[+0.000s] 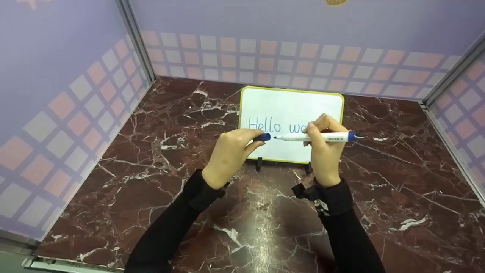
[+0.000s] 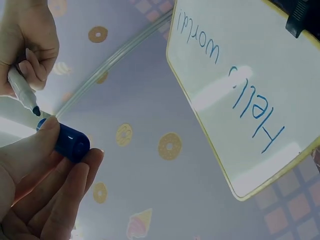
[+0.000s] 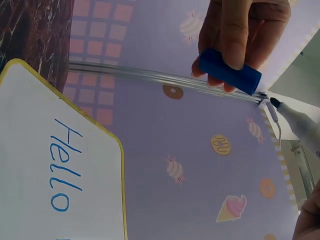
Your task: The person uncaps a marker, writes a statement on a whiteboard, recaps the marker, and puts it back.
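My left hand (image 1: 229, 153) pinches a blue marker cap (image 1: 262, 137) between thumb and fingers. Its open end faces the bare tip of a whiteboard marker (image 1: 295, 137), with a small gap between them. My right hand (image 1: 326, 151) grips that marker, white-bodied with a blue end, its tip pointing left. Behind both hands stands a small whiteboard (image 1: 291, 102) with a yellow rim. In the left wrist view, blue handwriting (image 2: 255, 110) on it reads "Hello world!"; the head view has part of this covered by the right hand and marker.
Small black feet (image 1: 259, 163) prop up the whiteboard on a dark red marbled tabletop (image 1: 151, 197). Purple panels with pink and white squares (image 1: 227, 57) wall in the table at the back and both sides. Black sleeves and wrist straps (image 1: 335, 197) cover both forearms.
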Demonstrator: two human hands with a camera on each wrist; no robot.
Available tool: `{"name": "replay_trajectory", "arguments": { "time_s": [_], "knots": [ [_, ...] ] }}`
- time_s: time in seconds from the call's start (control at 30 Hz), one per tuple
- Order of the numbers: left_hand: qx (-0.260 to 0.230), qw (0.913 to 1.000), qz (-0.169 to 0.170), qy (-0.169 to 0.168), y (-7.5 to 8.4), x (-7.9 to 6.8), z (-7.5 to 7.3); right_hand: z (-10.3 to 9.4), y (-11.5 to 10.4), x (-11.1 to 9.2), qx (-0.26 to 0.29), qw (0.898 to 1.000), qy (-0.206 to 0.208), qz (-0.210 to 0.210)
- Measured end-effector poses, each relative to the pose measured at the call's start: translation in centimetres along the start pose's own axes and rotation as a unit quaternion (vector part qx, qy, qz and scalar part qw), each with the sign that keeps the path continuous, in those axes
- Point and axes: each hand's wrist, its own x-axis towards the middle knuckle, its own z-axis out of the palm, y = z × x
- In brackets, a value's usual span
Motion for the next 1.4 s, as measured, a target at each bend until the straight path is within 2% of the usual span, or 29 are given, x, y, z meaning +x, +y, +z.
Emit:
{"name": "replay_trajectory", "arguments": {
  "time_s": [0.17, 0.33, 0.47, 0.63, 0.77, 1.0, 1.17, 1.3, 1.37, 1.4],
  "knots": [
    [0.000, 0.9999, 0.009, -0.005, 0.5, 0.0, 0.1, 0.4, 0.2, -0.6, -0.016, 1.000, -0.022, 0.004],
    [0.013, 0.9996, 0.025, 0.003, 1.1, -0.1, 0.2, 0.8, 0.5, -0.9, -0.021, 0.999, -0.044, -0.003],
    [0.039, 0.9977, 0.054, 0.013, 1.4, -0.1, 0.3, 0.9, 0.6, -1.0, -0.021, 0.998, -0.057, -0.009],
    [0.097, 0.9911, 0.090, 0.019, 1.5, 0.1, 0.5, 0.9, 0.7, -1.1, -0.009, 0.998, -0.065, -0.010],
    [0.121, 0.9869, 0.105, 0.021, 1.4, 0.1, 0.4, 0.9, 0.9, -1.1, 0.007, 0.997, -0.082, -0.008],
    [0.088, 0.9917, 0.093, -0.009, 1.3, 0.1, -0.1, 0.4, 1.5, -0.8, 0.010, 0.990, -0.141, -0.004],
    [0.059, 0.9948, 0.080, -0.018, 1.1, 0.2, -0.1, -0.1, 1.6, -0.3, 0.024, 0.986, -0.163, 0.003],
    [0.036, 0.9972, 0.064, -0.017, 0.6, 0.3, -0.3, -0.4, 1.5, 0.2, 0.036, 0.990, -0.135, 0.009],
    [0.036, 0.9979, 0.052, -0.011, 0.2, 0.3, -0.5, -0.6, 1.3, 0.6, 0.007, 0.994, -0.109, -0.018],
    [0.041, 0.9980, 0.047, -0.006, 0.0, 0.3, -0.6, -0.8, 1.2, 0.8, -0.028, 0.993, -0.102, -0.043]
  ]
}}
